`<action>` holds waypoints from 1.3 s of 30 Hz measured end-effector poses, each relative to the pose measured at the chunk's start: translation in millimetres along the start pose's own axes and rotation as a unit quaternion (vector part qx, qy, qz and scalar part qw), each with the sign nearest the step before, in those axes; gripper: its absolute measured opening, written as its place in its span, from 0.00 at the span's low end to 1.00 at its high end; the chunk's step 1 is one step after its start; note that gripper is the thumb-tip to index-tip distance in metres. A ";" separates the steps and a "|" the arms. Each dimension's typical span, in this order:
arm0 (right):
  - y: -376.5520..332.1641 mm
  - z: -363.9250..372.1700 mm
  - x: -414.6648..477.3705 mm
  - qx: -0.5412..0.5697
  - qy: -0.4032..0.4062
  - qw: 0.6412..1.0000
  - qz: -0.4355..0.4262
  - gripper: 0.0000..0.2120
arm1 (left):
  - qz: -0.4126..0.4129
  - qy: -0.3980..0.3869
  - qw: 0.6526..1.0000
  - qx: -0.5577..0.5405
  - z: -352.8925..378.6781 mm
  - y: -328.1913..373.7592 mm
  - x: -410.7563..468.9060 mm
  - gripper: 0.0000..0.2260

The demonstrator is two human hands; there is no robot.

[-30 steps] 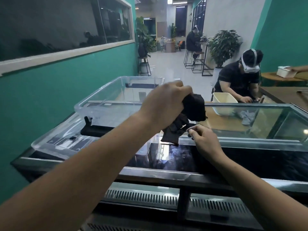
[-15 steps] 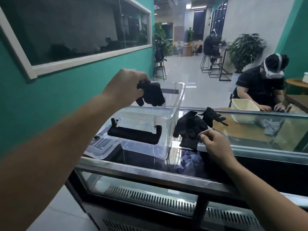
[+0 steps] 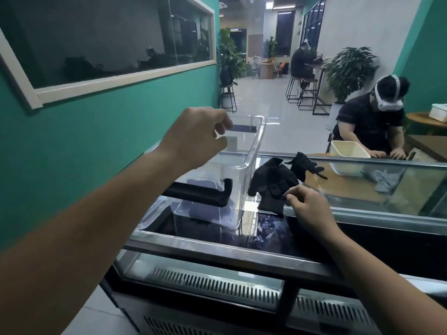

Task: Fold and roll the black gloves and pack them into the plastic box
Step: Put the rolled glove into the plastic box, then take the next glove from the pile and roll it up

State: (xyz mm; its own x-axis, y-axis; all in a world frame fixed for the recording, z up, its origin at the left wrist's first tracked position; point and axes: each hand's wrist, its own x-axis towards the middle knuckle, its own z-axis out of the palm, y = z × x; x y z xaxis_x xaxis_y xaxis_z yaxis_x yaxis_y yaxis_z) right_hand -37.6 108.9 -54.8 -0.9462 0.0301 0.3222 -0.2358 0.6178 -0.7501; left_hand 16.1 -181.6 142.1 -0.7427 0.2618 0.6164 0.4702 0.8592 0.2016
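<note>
Sitting on the glass tabletop [image 3: 362,187], the clear plastic box [image 3: 244,175] holds dark folded pieces on its floor, blurred through the wall; a black handle [image 3: 200,193] crosses its near side. The left hand [image 3: 193,139] hovers above the box, fingers loosely curled and holding nothing. The right hand [image 3: 307,209] pinches the lower edge of a black glove [image 3: 271,187] lying flat just beside the box. A second, crumpled black glove [image 3: 306,165] lies behind it, soft and matte against the shiny glass.
</note>
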 end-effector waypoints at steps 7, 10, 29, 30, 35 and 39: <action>-1.4 -2.2 -4.2 -0.032 -0.010 0.999 -0.029 0.02 | 0.068 0.040 0.996 -0.047 51.9 65.4 -14.6 0.09; -3.1 -2.7 -5.4 -0.056 -0.025 0.996 -0.069 0.03 | 0.107 0.069 0.992 -0.013 67.4 96.4 -28.5 0.08; 10.8 -14.0 -31.8 -0.112 -0.061 0.973 -0.194 0.04 | -0.035 -0.005 0.994 -0.102 193.6 69.0 -112.6 0.04; 9.5 -16.7 -36.1 -0.106 -0.062 0.973 -0.197 0.05 | -0.031 -0.004 0.994 -0.101 193.2 69.9 -114.1 0.03; 3.5 -27.9 -52.0 -0.093 -0.071 0.974 -0.195 0.07 | -0.049 -0.029 0.990 -0.131 196.2 63.7 -117.3 0.03; 7.8 -32.8 -46.2 -0.063 -0.019 0.985 -0.158 0.02 | -0.045 -0.051 0.989 -0.133 197.8 62.8 -115.8 0.04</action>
State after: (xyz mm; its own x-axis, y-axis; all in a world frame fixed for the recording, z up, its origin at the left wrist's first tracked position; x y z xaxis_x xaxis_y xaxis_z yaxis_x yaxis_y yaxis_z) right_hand 11.5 138.1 -56.7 -0.8377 -0.2077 0.5050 -0.4933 0.6844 -0.5368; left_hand 37.3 -71.0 -67.2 -0.8250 0.2431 0.5101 0.4983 0.7387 0.4538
